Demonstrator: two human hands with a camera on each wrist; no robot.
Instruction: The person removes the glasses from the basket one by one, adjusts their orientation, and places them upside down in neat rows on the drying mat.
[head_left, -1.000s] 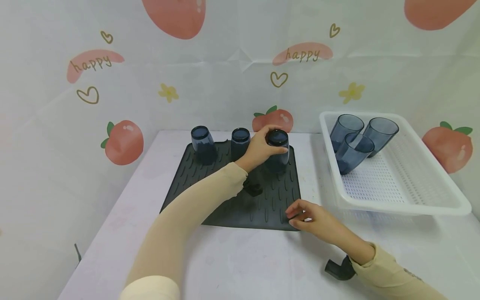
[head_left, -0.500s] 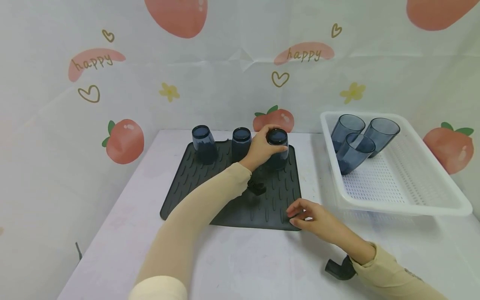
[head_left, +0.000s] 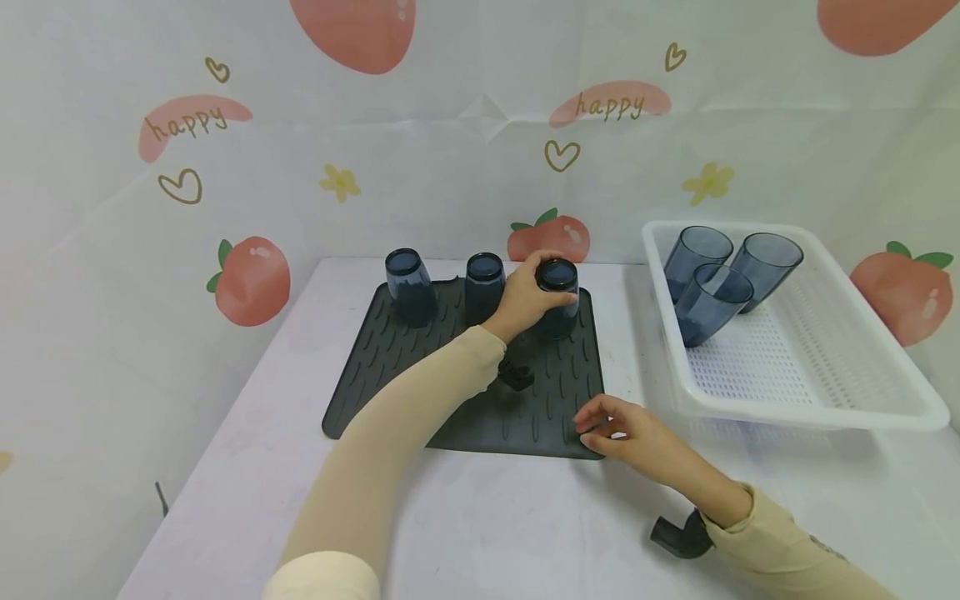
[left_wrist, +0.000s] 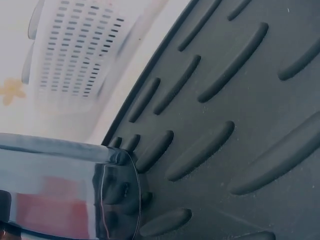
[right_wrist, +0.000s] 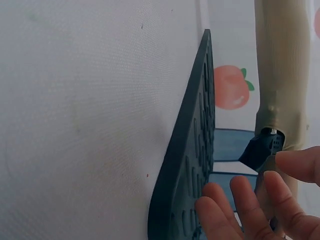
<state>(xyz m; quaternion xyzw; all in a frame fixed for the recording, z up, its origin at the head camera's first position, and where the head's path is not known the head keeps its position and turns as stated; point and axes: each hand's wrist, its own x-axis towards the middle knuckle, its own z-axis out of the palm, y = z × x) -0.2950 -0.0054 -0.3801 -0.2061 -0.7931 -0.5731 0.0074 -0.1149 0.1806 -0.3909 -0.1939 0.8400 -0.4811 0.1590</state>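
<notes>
Fingers of the left hand (head_left: 525, 298) curl around an upturned glass (head_left: 557, 296); right hand (head_left: 626, 432) fingers (right_wrist: 250, 200) rest loosely on the mat (head_left: 420, 375).

A dark ribbed rubber drying mat (head_left: 420, 375) lies on the white table (head_left: 480, 525), left of a white perforated plastic basket (head_left: 810, 375). Three upturned blue tumblers stand in a row along the mat's far edge: one at the left (head_left: 406, 286), one in the middle (head_left: 483, 287), one at the right (head_left: 557, 296). The left hand (head_left: 525, 298) wraps the rightmost tumbler. The right hand (head_left: 626, 429) rests at the mat's near right corner. Three more blue tumblers (head_left: 712, 279) lean together in the basket's far end.
</notes>
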